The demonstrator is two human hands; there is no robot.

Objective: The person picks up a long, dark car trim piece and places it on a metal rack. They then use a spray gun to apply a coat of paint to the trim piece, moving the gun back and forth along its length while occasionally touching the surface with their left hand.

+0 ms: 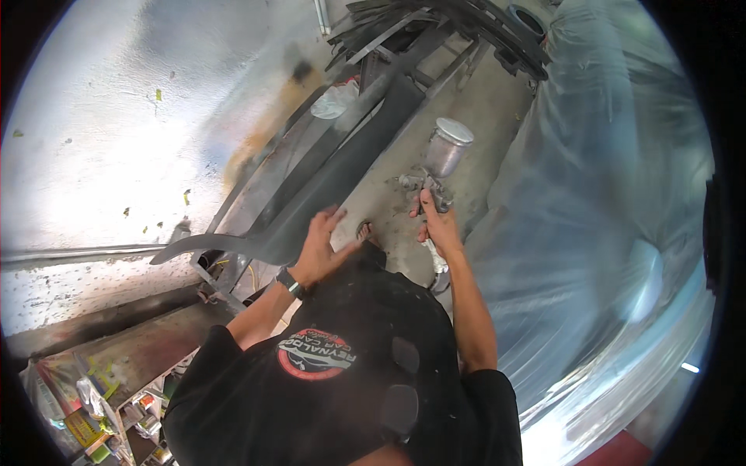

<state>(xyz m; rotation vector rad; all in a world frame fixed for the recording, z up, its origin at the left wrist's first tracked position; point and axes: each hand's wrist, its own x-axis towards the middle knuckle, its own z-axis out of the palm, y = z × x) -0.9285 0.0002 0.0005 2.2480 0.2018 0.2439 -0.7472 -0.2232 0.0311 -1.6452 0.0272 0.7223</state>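
Observation:
My right hand (437, 221) is closed around the handle of a spray gun (423, 183). A metal paint cup (449, 147) with a pale lid sits on top of the gun, tilted a little to the right. White wrapping and a hose show below the grip. My left hand (318, 247) holds nothing; its fingers are apart, and a dark watch is on the wrist. Just beyond that hand lies a long dark grey car body panel (334, 175), resting on a metal stand (233, 206). Its curved end points left.
Plastic sheeting (590, 233) covers a large shape along my right. A paint-stained white wall (101, 116) runs on the left. Dark strips (435, 23) are piled at the far end, near a white plastic bag (336, 101). Cluttered shelves (128, 419) stand at lower left.

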